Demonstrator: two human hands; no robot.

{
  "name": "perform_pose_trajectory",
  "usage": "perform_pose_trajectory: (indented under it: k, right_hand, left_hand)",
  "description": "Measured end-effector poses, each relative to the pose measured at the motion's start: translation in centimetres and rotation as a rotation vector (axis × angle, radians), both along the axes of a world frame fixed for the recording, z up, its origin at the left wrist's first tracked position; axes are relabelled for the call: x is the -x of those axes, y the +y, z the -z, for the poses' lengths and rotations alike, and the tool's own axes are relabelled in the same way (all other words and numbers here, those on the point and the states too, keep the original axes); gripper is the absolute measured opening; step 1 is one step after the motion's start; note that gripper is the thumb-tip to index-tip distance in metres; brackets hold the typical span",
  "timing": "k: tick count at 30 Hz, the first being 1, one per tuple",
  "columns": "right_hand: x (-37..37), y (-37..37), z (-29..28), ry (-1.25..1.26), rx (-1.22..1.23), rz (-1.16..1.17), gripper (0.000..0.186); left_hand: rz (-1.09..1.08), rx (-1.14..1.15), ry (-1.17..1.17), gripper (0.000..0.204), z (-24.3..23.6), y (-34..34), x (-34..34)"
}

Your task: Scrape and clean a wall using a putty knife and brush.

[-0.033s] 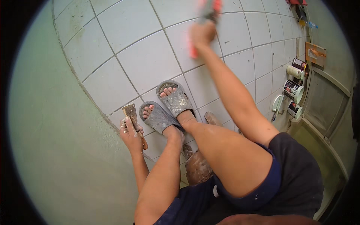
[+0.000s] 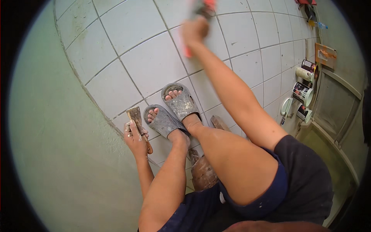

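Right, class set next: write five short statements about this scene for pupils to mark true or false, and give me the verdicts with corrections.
1. The left hand holds a scraper. True.
2. The right hand is empty. False: it grips a red-and-dark tool, too blurred to identify.
3. The sandals are clean and bright yellow. False: they are grey and spattered with pale marks.
4. The floor is laid with pale tiles with darker lines between them. True.
5. The containers are at the picture's left edge. False: they are toward its right side.
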State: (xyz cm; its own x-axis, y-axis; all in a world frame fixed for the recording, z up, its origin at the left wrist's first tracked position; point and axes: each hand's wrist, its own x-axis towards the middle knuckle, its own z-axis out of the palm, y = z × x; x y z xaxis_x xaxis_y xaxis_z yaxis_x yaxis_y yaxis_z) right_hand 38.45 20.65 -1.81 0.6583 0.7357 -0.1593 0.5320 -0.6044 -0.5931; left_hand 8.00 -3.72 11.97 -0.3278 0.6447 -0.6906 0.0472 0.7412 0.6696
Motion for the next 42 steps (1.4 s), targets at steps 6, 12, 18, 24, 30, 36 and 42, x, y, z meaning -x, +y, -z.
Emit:
perform_pose_trajectory:
  k: [6, 12, 18, 24, 30, 36, 42]
  right_hand:
    - [15.4, 14.7, -1.5, -0.159, -0.357, -0.299, 0.025]
    - [2.5, 13.0, -7.6, -0.230, -0.265, -0.233, 0.026]
    - [-12.7, 4.4, -4.2, -0.552, 0.048, -0.029, 0.018]
    - [2.5, 4.2, -0.6, -0.210, 0.016, -0.231, 0.010]
    - [20.4, 10.5, -2.9, -0.144, -0.379, -0.995, 0.015]
    - [19.4, -0.1, -7.4, 0.256, -0.289, -1.374, 0.023]
    - [13.2, -3.8, -0.7, 0.247, -0.111, -1.811, 0.036]
  left_hand:
    - [0.002, -0.062, 0.002, 0.030, -0.9, 1.5, -0.5]
    - [-0.069, -0.094, 0.023, 0.030, -0.1, 1.9, 0.3]
    - [-0.021, 0.005, -0.041, 0.030, 0.8, -0.1, 0.7]
    - [0.024, 0.056, -0.013, 0.031, 0.3, -0.3, 0.0]
    - [0.015, 0.048, -0.057, 0.034, -0.8, 0.8, -0.9]
    - [-0.023, 0.040, -0.059, 0.034, -0.6, 0.4, -1.1]
    - [0.025, 0.119, -0.111, 0.034, 0.1, -1.1, -0.7]
